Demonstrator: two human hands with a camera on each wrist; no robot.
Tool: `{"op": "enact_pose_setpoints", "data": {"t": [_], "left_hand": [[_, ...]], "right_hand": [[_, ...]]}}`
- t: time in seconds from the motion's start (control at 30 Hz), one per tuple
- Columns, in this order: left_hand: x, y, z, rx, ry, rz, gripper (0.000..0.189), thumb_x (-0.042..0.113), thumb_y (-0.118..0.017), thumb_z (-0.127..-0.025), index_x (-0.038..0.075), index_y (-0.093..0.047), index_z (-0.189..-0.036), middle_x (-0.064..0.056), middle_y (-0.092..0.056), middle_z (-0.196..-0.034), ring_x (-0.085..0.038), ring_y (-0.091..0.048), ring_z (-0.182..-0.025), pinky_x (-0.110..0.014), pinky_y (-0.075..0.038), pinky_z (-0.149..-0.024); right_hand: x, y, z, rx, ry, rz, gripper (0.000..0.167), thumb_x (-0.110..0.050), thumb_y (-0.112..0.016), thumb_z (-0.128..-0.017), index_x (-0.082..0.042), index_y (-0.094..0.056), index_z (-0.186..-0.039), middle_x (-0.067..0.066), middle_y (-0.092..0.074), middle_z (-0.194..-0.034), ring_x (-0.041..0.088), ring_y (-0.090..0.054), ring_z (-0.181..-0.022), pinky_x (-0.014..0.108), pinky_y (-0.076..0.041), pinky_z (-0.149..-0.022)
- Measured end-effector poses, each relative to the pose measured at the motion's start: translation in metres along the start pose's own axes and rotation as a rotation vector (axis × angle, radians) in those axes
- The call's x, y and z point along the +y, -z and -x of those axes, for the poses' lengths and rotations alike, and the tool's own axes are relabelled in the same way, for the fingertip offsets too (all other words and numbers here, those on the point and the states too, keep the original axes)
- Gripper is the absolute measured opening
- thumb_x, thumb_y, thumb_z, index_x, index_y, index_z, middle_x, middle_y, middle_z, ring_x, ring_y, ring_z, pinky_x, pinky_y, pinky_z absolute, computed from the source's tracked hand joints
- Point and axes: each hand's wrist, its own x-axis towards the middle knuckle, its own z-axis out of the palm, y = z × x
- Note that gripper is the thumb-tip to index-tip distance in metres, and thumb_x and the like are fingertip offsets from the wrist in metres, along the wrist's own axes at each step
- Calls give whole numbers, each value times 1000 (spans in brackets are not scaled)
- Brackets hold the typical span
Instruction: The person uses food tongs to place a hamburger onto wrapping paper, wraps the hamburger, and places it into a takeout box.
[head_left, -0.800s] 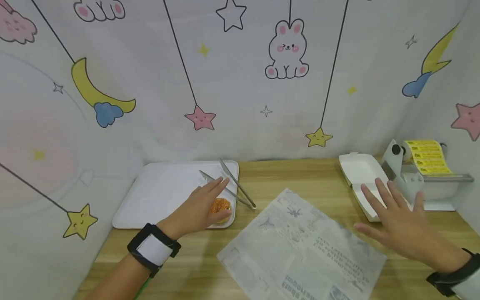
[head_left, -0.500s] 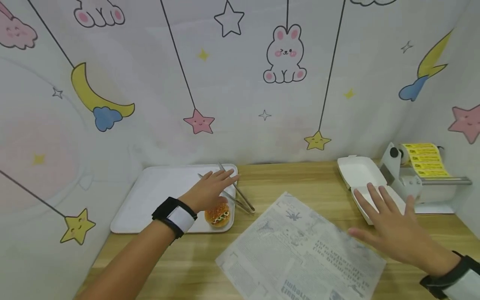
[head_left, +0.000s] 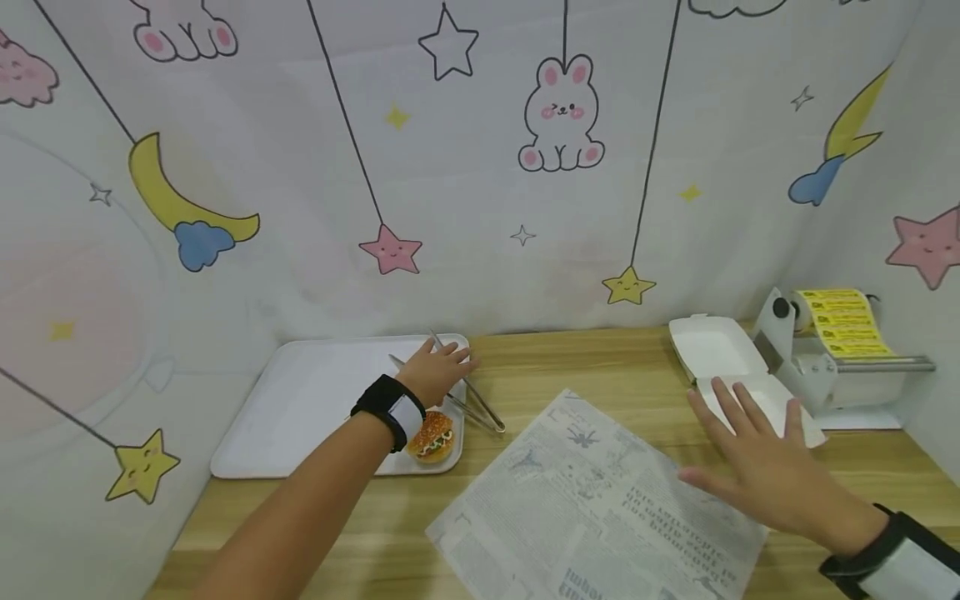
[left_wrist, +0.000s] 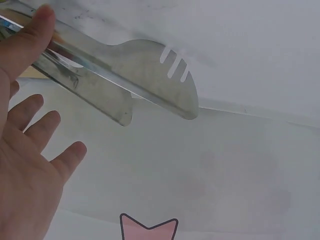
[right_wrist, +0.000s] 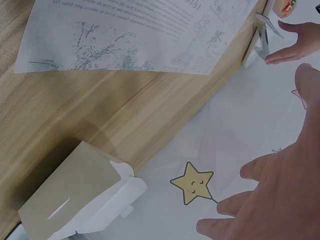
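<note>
My left hand (head_left: 437, 373) is over the metal tongs (head_left: 486, 408), which lie partly on the white tray (head_left: 315, 392) with their joined end over the table. In the left wrist view the thumb overlaps the tongs (left_wrist: 135, 70) while the other fingers are spread; contact is unclear. A sesame-topped burger (head_left: 432, 437) sits on the tray just below this hand. Out on the right, my right hand (head_left: 765, 467) has its fingers spread and holds nothing. It hovers between the printed wrapping paper (head_left: 592, 500) and the open white takeaway box (head_left: 720, 350).
A label dispenser (head_left: 832, 350) with a roll of yellow labels stands at the back right, close behind the box. The wooden table (head_left: 570, 354) ends at a patterned fabric wall (head_left: 480, 167).
My left hand has moved forward and to the right, from above the burger to the tongs, uncovering the burger. My right hand shifts slightly left, still spread. The head view tilts a little.
</note>
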Motion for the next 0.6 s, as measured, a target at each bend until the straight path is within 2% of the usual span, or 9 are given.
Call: {"op": "enact_pose_setpoints", "data": {"t": [0.13,0.23,0.33,0.47,0.6], "left_hand": [[2,-3,-7,-49,7,-14,83,21,-85,-84,23,-42,-155,-4,-40,-161,-26,-35,-148,-55,-28,-119],[2,-8,-7,-47,9,-19,74,20,-85,-83,24,-52,-149,-1,-48,-155,-24,-40,-145,-53,-32,-117],[0,-12,-7,-12,0,-14,63,18,-85,-83,24,-60,-141,-1,-58,-146,-24,-47,-140,-52,-37,-114],[-2,-16,-7,48,-25,-25,56,20,-84,-84,23,-64,-136,-1,-66,-134,-23,-57,-129,-49,-45,-107],[-3,-13,-6,140,-48,-75,51,26,-83,-85,23,-65,-132,-2,-69,-123,-22,-64,-114,-45,-51,-97]], "right_hand": [[0,-3,0,11,4,4,97,-63,-57,-96,-14,-10,-165,27,-9,-166,50,-8,-151,72,26,-102],[-1,-6,0,12,1,5,98,-63,-57,-95,-15,-9,-165,26,-10,-166,51,-11,-150,72,26,-102],[-1,-8,-2,6,-2,0,98,-64,-58,-95,-15,-9,-165,27,-11,-166,52,-13,-149,75,23,-102],[-2,-10,-3,7,10,-1,99,-63,-59,-95,-14,-9,-165,27,-12,-166,52,-14,-149,80,17,-102],[-9,-9,-8,28,35,-22,97,-61,-60,-95,-9,-17,-163,28,-15,-165,51,-15,-149,81,12,-105]]}}
